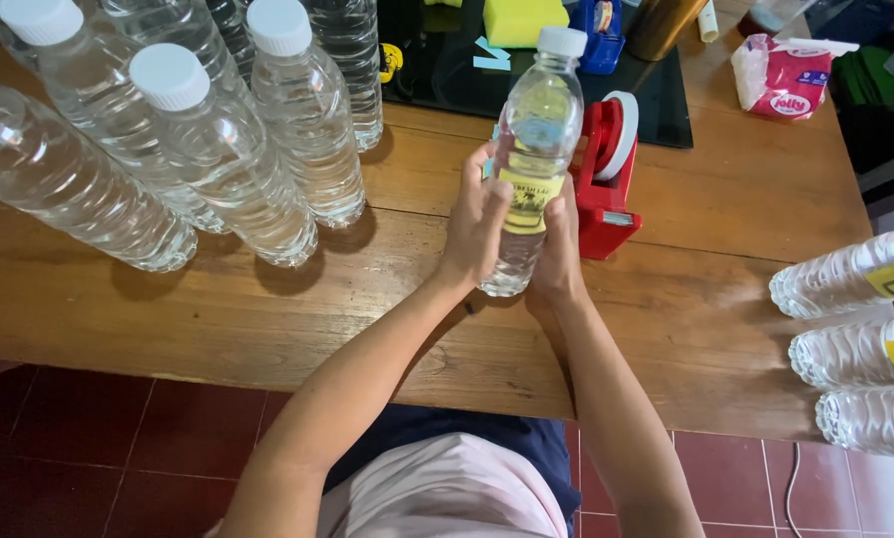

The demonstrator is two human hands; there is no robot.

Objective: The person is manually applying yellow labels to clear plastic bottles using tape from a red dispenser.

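A clear plastic water bottle [539, 120] with a white cap and a yellow label stands upright on the wooden table [367, 309]. My left hand [475, 224] wraps its left side. My right hand [559, 244] grips its right side over the label. Both hands press on the label band, and the bottle's lower part shows between them.
Several unlabelled capped bottles [218, 139] stand at the back left. A red tape dispenser [606, 174] sits just right of my hands. Three labelled bottles [856, 279] lie on their sides at the right edge. A yellow sponge [522, 20] and a tissue pack [791, 75] lie at the back.
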